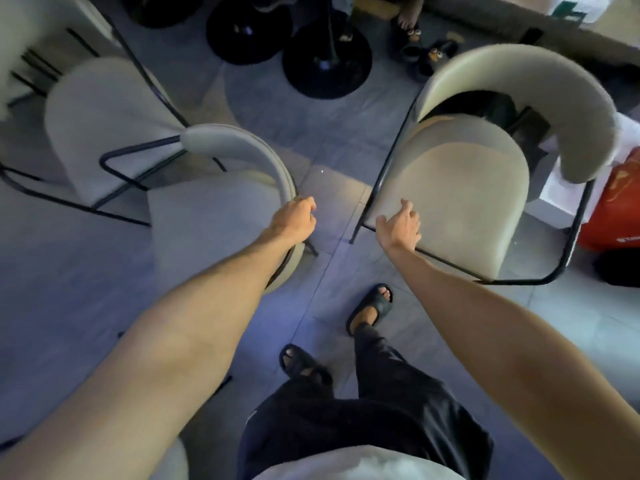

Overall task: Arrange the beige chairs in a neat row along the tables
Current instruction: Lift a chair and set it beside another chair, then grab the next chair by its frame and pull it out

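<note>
Three beige chairs with black metal frames stand on the grey tiled floor. My left hand (296, 220) is closed around the curved backrest of the middle chair (214, 216). My right hand (400, 226) rests with spread fingers on the front edge of the seat of the right chair (464, 188), whose curved backrest points away from me. Behind the middle chair, at the left, is another beige chair (100, 119).
Round black table bases (327, 69) stand at the top centre. Another person's feet in slippers (408, 29) are near them. A red bag (616, 206) lies by the right chair. My own feet in black sandals (372, 308) stand between the chairs.
</note>
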